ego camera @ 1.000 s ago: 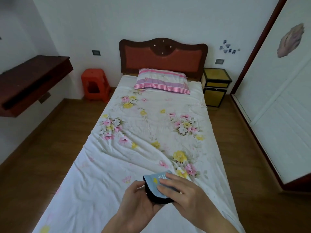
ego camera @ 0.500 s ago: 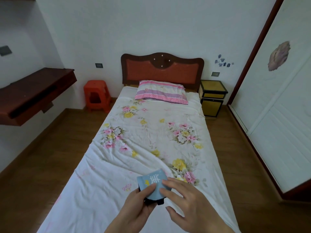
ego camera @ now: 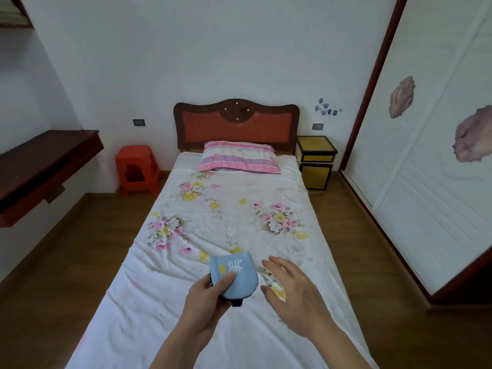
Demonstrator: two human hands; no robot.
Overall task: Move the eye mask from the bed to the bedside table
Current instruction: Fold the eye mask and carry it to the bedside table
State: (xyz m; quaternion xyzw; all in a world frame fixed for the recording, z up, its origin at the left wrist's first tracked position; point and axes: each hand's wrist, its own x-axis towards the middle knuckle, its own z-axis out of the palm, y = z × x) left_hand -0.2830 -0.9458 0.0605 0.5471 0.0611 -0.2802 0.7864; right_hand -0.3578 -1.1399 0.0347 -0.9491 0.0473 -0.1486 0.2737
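Observation:
A folded light-blue eye mask [ego camera: 238, 275] with white lash marks and a black strap is held above the foot of the bed [ego camera: 231, 230]. My left hand [ego camera: 210, 296] grips it from below, thumb on its front. To the right of the mask, not touching it, my right hand [ego camera: 290, 291] hovers with its fingers spread and empty. The bedside table [ego camera: 316, 161], yellow with black trim, stands far off at the right of the headboard.
A striped pillow [ego camera: 239, 157] lies at the head of the bed. A red plastic stool [ego camera: 138, 169] stands left of the bed. A dark wall desk [ego camera: 40, 166] juts out at left. White wardrobe doors [ego camera: 431, 182] line the right, with wooden floor between.
My right hand has let go of the mask and moved off to the right with its fingers apart. The left hand alone holds the mask now. The view has tilted upward.

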